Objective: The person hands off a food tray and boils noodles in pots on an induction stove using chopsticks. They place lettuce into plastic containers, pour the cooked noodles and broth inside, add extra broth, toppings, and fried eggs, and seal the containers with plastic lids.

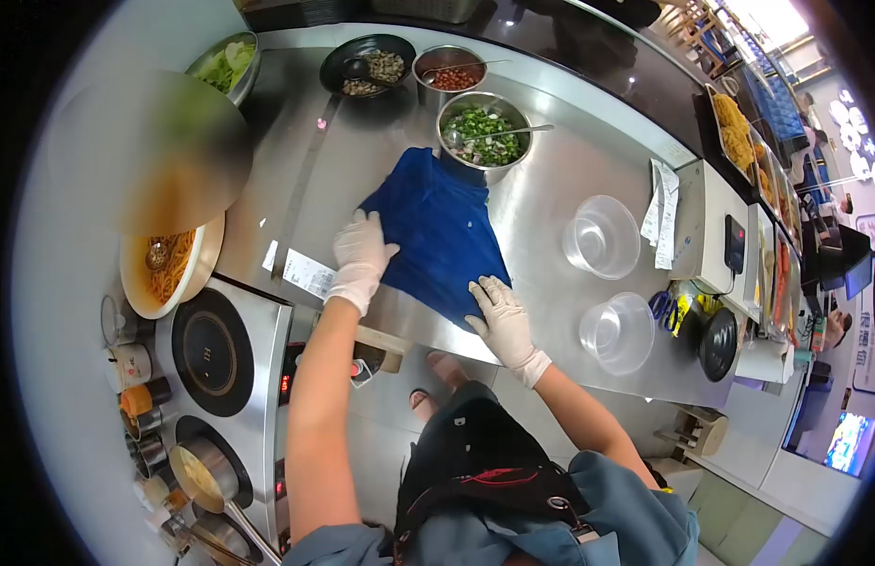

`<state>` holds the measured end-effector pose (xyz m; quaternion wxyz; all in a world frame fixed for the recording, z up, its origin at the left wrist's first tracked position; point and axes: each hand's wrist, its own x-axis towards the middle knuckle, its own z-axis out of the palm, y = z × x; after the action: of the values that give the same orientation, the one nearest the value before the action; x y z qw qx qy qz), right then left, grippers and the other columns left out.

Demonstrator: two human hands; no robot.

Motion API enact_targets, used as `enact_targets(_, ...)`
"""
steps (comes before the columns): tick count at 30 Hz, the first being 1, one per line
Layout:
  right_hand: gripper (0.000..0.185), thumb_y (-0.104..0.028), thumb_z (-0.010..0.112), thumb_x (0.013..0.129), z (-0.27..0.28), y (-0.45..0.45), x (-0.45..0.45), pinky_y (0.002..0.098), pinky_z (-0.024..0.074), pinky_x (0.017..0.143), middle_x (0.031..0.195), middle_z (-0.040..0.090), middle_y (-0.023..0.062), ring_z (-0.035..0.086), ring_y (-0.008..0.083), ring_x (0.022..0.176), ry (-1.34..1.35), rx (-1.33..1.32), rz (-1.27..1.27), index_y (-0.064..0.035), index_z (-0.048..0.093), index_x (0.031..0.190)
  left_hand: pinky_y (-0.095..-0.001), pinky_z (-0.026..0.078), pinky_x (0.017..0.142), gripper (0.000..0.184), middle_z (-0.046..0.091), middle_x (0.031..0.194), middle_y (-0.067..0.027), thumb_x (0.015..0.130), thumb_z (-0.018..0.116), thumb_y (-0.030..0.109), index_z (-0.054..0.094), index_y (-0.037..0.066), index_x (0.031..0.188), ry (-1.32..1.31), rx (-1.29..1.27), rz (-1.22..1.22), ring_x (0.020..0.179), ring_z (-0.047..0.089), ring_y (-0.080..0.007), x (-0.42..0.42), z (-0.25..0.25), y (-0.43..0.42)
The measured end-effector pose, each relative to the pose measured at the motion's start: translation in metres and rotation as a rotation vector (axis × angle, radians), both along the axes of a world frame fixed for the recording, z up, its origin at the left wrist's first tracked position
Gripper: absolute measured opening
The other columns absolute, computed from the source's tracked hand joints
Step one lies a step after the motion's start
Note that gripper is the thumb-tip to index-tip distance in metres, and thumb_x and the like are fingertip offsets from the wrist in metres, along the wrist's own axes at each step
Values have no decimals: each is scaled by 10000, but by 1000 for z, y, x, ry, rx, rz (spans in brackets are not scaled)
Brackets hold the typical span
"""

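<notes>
A blue cloth [436,236] lies spread on the steel counter [551,123]. My left hand [362,257], in a white glove, rests at the cloth's left edge with its thumb apart from the fingers. On the cloth's lower right edge lies my right hand [503,325], also gloved, its fingers spread. Just beyond the cloth stands a steel bowl of chopped greens [485,132] with a spoon in it. Two clear plastic containers [602,236] sit to the right of the cloth. A printed label [308,274] is beside my left hand.
Behind are a black bowl [367,64] and a steel pot of red pieces [450,75]. At left are a noodle bowl [169,269], an induction hob [211,351] and a pan [200,472]. Scissors [660,305] and a white machine [709,226] stand at right.
</notes>
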<state>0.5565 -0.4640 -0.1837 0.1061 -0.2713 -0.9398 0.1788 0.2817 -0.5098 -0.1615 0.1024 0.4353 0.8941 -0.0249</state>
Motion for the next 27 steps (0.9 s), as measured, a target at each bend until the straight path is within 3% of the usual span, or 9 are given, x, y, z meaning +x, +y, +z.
enact_targets(4, 510, -223, 690, 782, 12, 12, -14, 419, 425, 978, 1235, 546, 141, 525, 327, 1140, 75, -57, -14, -54, 552, 1243, -416, 517, 799, 618, 559, 1202, -78, 756, 747, 430, 554, 80, 1228, -49, -388, 99, 1041, 601, -254, -2, 42, 10)
enact_targets(7, 457, -151, 679, 776, 16, 31, -37, 421, 470, 888, 1141, 563, 131, 551, 316, 1046, 189, -54, -72, -46, 570, 1207, -404, 471, 870, 529, 558, 1245, -83, 791, 706, 321, 554, 127, 1260, 148, 398, -173, 1114, 559, -271, 5, 15, 35)
enact_targets(10, 449, -117, 688, 763, 1, 46, -52, 420, 466, 890, 1118, 576, 140, 567, 327, 1005, 34, 137, -61, -37, 578, 1191, -426, 417, 981, 532, 444, 1416, -103, 829, 662, 264, 505, 164, 1327, -88, 134, -69, 1258, 470, -269, -4, -15, 39)
enact_targets(15, 370, -130, 702, 775, 21, 48, -44, 421, 457, 922, 1101, 629, 165, 588, 333, 1025, 53, 49, -98, -26, 627, 1122, -448, 340, 1081, 576, 462, 1364, -205, 775, 687, 195, 507, 77, 1309, 88, 569, -35, 1299, 415, -363, 12, -24, -10)
enact_targets(16, 390, -132, 707, 775, 17, 46, -42, 414, 451, 942, 1146, 623, 167, 583, 332, 1058, 36, 99, -41, -20, 626, 1139, -449, 353, 1071, 539, 489, 1312, -209, 736, 676, 155, 543, 49, 1248, -366, 376, 51, 1287, 417, -381, 20, 40, -27)
enact_targets(19, 425, -141, 665, 834, 13, 41, -39, 414, 414, 1000, 1244, 567, 217, 535, 364, 1149, -95, 132, 12, 16, 584, 1221, -438, 375, 1057, 396, 516, 1255, -175, 803, 565, 146, 566, -8, 1169, 46, 810, -201, 1225, 474, -346, 87, 13, -95)
enact_targets(23, 382, -140, 622, 888, 2, 33, -54, 405, 439, 973, 1242, 568, 212, 547, 365, 1138, 58, 176, 66, 32, 570, 1225, -427, 440, 924, 453, 560, 1182, -142, 890, 572, 223, 476, 85, 1310, -339, 781, 138, 1087, 560, -309, 189, -16, -235)
enact_targets(26, 312, -55, 579, 898, 58, -78, -112, 371, 442, 973, 1208, 604, 173, 570, 315, 1124, 302, -181, 415, 40, 586, 1195, -441, 485, 847, 414, 608, 1132, -176, 909, 530, 281, 538, 78, 1270, -793, 451, 668, 1010, 605, -353, 250, -3, -388)
enact_targets(27, 294, -25, 562, 898, 85, -132, -128, 363, 440, 977, 1197, 614, 162, 578, 299, 1115, 334, -282, 566, 45, 592, 1182, -445, 495, 829, 363, 609, 1142, -177, 907, 523, 291, 580, 91, 1205, -685, 367, 860, 1007, 613, -352, 291, -27, -434)
